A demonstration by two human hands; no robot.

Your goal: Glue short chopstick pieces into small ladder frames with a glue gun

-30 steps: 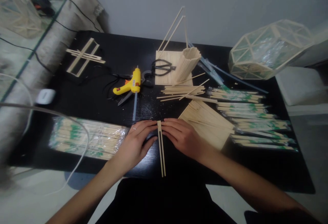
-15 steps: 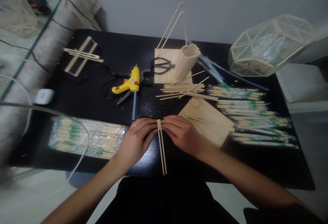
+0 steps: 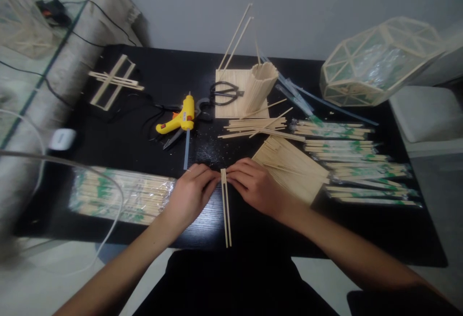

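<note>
A pair of wooden chopsticks (image 3: pixel 226 214) points toward me near the front edge of the table, its far ends pinched between my two hands. From the left, my left hand (image 3: pixel 191 191) grips them with closed fingertips, and my right hand (image 3: pixel 256 185) does the same from the right. The near ends lie slightly apart. Just beyond my left hand is a yellow hot glue gun (image 3: pixel 186 115) with a glue stick (image 3: pixel 187 149) sticking out of it. Beside my right hand rests a flat panel of sticks (image 3: pixel 296 169).
Wrapped chopsticks lie in a large pack (image 3: pixel 119 195) at left and in several small packs (image 3: pixel 340 147) at right. Black-handled scissors (image 3: pixel 224 94), a stick-built cup (image 3: pixel 261 87) and loose sticks (image 3: pixel 253 125) sit farther back. A white cable (image 3: pixel 117 210) crosses the left side.
The near ends of the chopsticks have swung slightly left. Both hands keep their hold in nearly the same place, and the whole view has shifted a little.
</note>
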